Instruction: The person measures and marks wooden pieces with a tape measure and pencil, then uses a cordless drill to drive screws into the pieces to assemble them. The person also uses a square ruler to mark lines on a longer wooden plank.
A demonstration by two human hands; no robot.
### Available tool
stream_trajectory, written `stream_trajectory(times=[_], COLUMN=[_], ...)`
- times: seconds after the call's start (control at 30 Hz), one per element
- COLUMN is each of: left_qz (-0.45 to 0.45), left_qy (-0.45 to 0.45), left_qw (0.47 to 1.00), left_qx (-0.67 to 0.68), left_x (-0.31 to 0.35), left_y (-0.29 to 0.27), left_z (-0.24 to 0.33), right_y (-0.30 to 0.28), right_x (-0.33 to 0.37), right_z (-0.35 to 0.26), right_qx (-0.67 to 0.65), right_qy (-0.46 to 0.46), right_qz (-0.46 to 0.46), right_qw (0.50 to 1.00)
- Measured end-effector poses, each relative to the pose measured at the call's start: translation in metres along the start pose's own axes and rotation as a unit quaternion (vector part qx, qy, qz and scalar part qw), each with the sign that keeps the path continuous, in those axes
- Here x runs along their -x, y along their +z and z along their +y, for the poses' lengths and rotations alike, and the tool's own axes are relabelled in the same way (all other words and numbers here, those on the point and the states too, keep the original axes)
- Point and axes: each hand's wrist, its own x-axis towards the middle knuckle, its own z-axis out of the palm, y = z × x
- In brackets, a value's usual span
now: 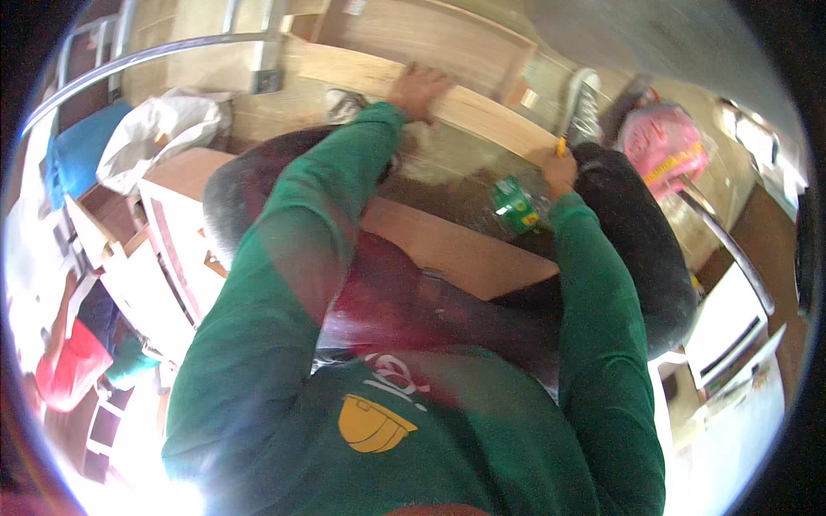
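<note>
Brown floor [447,165] shows through a cluttered room, a white sack [163,133] at upper left and a pink bag [661,146] at upper right. From my remote post I see a pale board [495,119] slanting across the upper centre. The left hand [420,91] lies over its middle; how firmly it grips, I cannot tell. At the board's right end, I see the right hand [559,172] closed around a slim yellow tool [562,147], a green-labelled bottle [514,206] just below left.
</note>
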Motion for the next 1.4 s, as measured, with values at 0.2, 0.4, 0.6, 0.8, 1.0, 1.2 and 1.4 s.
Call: stream_trajectory(times=[0.2,0.4,0.6,0.8,1.0,1.2,1.4], left_qz=[-0.01,0.021,0.031,0.029,0.045,0.061,0.023], left_qy=[-0.02,-0.013,0.006,0.004,0.013,0.025,0.006], left_qw=[0.999,0.999,0.998,0.998,0.998,0.997,0.999], left_qx=[0.031,0.044,0.061,0.05,0.044,0.038,0.031], left_x=[-0.001,-0.002,-0.003,-0.001,-0.002,-0.005,-0.014], left_y=[-0.006,0.003,0.002,-0.001,0.007,0.011,0.015], left_z=[-0.002,-0.004,-0.004,-0.004,-0.009,-0.011,-0.004], right_y=[-0.037,-0.073,-0.084,-0.068,-0.057,-0.032,-0.019], right_x=[0.007,-0.046,-0.048,-0.064,-0.072,-0.091,-0.08], right_z=[-0.081,-0.15,-0.251,-0.27,-0.263,-0.256,-0.277], right_qx=[-0.051,-0.21,-0.036,0.084,0.156,0.246,0.268], right_qy=[0.063,-0.025,-0.208,-0.217,-0.233,-0.275,-0.319], right_qz=[0.043,0.001,-0.071,-0.229,-0.234,-0.229,-0.22], right_qw=[0.996,0.977,0.975,0.945,0.931,0.901,0.882])
